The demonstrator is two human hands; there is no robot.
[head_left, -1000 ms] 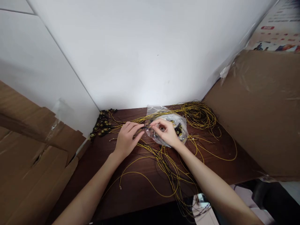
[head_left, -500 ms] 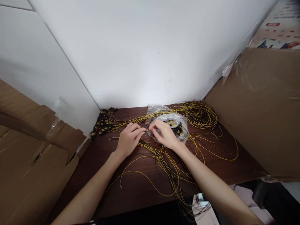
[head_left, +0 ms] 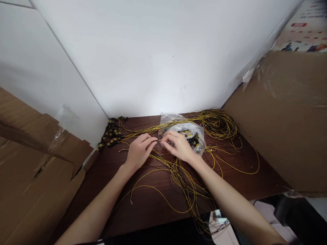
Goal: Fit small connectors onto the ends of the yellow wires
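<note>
In the middle of the head view, my left hand [head_left: 140, 149] is closed in a pinch on a thin dark and yellow wire [head_left: 158, 140]. My right hand [head_left: 176, 144] faces it, thumb and fingers pinched at the wire's other visible bit. Only a short length shows between the fingertips, too small to make out its end. Just behind my right hand lies a clear plastic bag [head_left: 199, 131] with black and yellow connector parts in it. Below both hands, a loose bundle of yellow and black wires [head_left: 182, 177] runs toward the table's front edge.
Black connectors with yellow parts [head_left: 112, 134] are heaped at the back left, their wires leading right to a coil [head_left: 218, 124]. Cardboard [head_left: 38, 170] stands on the left, and a cardboard panel [head_left: 286, 119] on the right. A white wall [head_left: 153, 61] rises behind the brown table [head_left: 150, 207].
My right fingertips have shifted slightly down and open a little more around the wire. The left hand has barely moved, and the surroundings look the same.
</note>
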